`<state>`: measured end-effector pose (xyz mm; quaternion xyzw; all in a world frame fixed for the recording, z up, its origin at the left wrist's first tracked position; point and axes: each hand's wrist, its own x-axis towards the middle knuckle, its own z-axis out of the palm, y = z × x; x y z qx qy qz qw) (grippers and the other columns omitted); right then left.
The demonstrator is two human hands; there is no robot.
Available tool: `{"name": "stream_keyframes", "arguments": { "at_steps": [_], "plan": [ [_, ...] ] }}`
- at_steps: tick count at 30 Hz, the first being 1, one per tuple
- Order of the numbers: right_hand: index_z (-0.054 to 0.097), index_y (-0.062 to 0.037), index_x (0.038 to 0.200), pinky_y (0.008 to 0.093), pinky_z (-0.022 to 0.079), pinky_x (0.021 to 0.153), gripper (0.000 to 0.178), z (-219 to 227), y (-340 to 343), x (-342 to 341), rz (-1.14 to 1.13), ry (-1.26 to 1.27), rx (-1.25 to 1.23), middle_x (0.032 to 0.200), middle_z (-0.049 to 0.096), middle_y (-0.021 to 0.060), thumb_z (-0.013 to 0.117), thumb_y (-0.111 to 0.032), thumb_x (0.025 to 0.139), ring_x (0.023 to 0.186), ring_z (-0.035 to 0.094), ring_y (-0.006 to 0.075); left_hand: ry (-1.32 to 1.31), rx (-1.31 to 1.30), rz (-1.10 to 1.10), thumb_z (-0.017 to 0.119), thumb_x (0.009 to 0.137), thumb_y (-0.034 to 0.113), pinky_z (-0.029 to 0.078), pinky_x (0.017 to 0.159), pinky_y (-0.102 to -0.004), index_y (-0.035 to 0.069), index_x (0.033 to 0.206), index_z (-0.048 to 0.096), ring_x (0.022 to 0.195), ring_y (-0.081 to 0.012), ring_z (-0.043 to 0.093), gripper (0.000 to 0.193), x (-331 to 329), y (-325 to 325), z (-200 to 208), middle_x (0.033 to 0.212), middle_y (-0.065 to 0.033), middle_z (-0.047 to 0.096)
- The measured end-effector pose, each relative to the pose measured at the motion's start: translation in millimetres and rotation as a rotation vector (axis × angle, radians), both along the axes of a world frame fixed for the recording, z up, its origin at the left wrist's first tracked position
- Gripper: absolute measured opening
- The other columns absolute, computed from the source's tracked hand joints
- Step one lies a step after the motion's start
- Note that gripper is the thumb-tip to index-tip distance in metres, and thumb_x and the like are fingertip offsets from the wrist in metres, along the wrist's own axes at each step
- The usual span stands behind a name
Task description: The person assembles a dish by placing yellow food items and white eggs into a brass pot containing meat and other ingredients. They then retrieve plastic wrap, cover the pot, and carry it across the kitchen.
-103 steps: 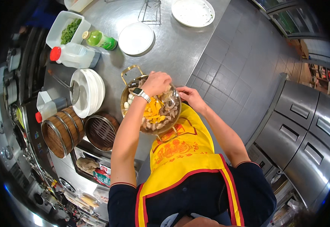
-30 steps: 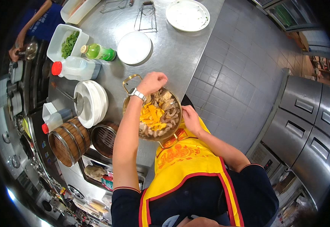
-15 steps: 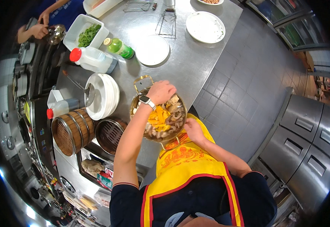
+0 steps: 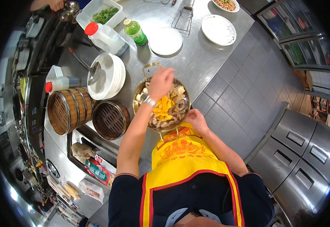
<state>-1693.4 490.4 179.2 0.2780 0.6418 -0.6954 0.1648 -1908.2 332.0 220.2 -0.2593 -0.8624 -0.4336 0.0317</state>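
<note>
A two-handled brass-coloured pan (image 4: 135,107) stands at the table edge in front of my apron. Yellow strips (image 4: 164,108), brownish shrimp-like pieces (image 4: 180,108), pale meat pieces (image 4: 161,122) and white balls (image 4: 143,92) lie in it. Over its far part is my left hand (image 4: 162,82), with a watch on the wrist; its fingers are blurred and point down, so what they hold is hidden. My right hand (image 4: 197,120) is at the pan's right rim, fingers curled against it.
Beyond the pan are a white plate (image 4: 165,41), a green bottle (image 4: 135,32) and a red-capped jug (image 4: 106,38). Stacked white bowls (image 4: 120,77) with a ladle (image 4: 93,74) and bamboo steamers (image 4: 82,106) stand left. Another person's hand (image 4: 56,4) holds a metal pot (image 4: 68,11).
My view has shifted, so the table things sit elsewhere in the picture. My left hand has turned at the wrist and stays over the pan; my right hand remains by the rim.
</note>
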Motion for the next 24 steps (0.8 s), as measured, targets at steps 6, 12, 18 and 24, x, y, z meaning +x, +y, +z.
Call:
{"name": "stream_keyframes", "arguments": {
  "at_steps": [6,12,18,24],
  "plan": [
    [0.056,0.0023,0.103,0.0271,0.051,0.076,0.022,4.8,5.9,-1.9,0.057,-0.023,0.007,0.089,0.063,0.0065,0.067,0.001,0.084,0.082,0.061,0.0135,-0.183,0.259,0.748,0.056,0.095,0.004,0.050,0.083,-0.0322,-0.002,0.106,0.063,0.093,-0.0234,0.063,0.015,113.6,-130.8,10.6,0.100,-0.0109,0.065],
    [0.057,0.0035,0.094,0.0270,0.052,0.068,0.013,5.1,15.0,-8.6,0.130,-0.134,-0.017,0.081,0.064,0.0078,0.065,-0.001,0.085,0.071,0.061,0.0145,-0.982,0.657,1.005,0.057,0.096,0.008,0.052,0.070,-0.0285,0.002,0.110,0.058,0.081,-0.0123,0.057,0.016,207.7,-124.7,-20.4,0.094,-0.0044,0.059],
    [0.052,-0.0007,0.086,0.0278,0.053,0.066,0.014,0.8,3.5,-18.4,0.038,-0.221,-0.064,0.076,0.062,0.0083,0.064,-0.007,0.089,0.068,0.062,0.0149,-1.105,0.862,1.098,0.054,0.095,0.007,0.053,0.065,-0.0294,0.003,0.108,0.056,0.076,-0.0127,0.056,0.014,209.7,-104.7,-28.2,0.087,-0.0026,0.057],
    [0.050,-0.0010,0.084,0.0284,0.053,0.063,0.017,8.0,3.2,-23.3,0.147,-0.192,0.065,0.076,0.062,0.0084,0.063,-0.010,0.091,0.066,0.061,0.0157,-1.033,0.863,1.119,0.057,0.097,0.011,0.050,0.064,-0.0265,0.003,0.105,0.056,0.070,-0.0103,0.055,0.011,219.8,-94.4,-48.8,0.084,-0.0014,0.057]
  ]
}}
